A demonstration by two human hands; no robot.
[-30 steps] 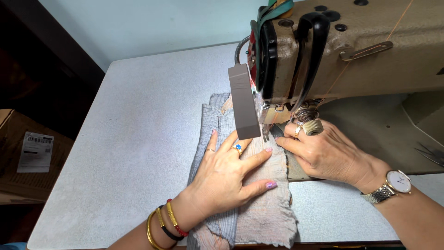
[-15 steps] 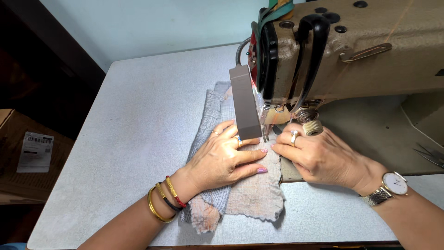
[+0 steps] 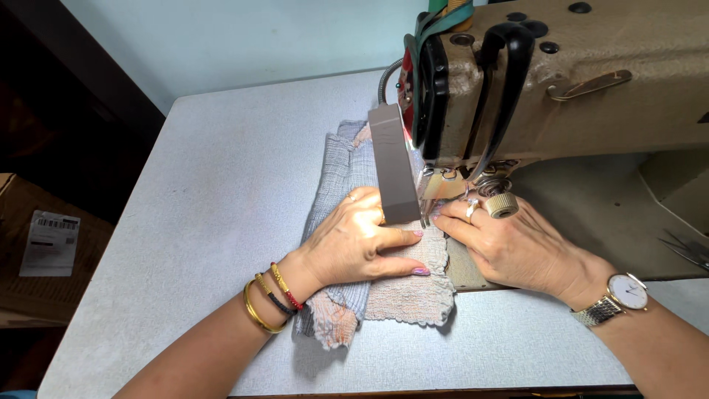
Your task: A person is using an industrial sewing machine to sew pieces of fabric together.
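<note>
A crinkled grey and beige cloth (image 3: 410, 299) lies on the grey table (image 3: 221, 192), running under the head of a tan sewing machine (image 3: 591, 81). My left hand (image 3: 358, 244) lies flat on the cloth, fingers spread and pointing at the needle area, with several bangles on the wrist. My right hand (image 3: 509, 247) presses the cloth's right edge beside the presser foot (image 3: 427, 214); it wears a ring, and a watch sits on the wrist. A grey lamp block (image 3: 393, 166) hides part of the needle area.
A pair of scissors (image 3: 687, 250) rests on the machine bed at the far right. A cardboard box (image 3: 33, 251) with a white label stands on the floor to the left. A pale wall runs behind the table.
The cloth has fed away from me under the machine head, so less of it hangs toward the table's front edge. Both hands have moved forward with it.
</note>
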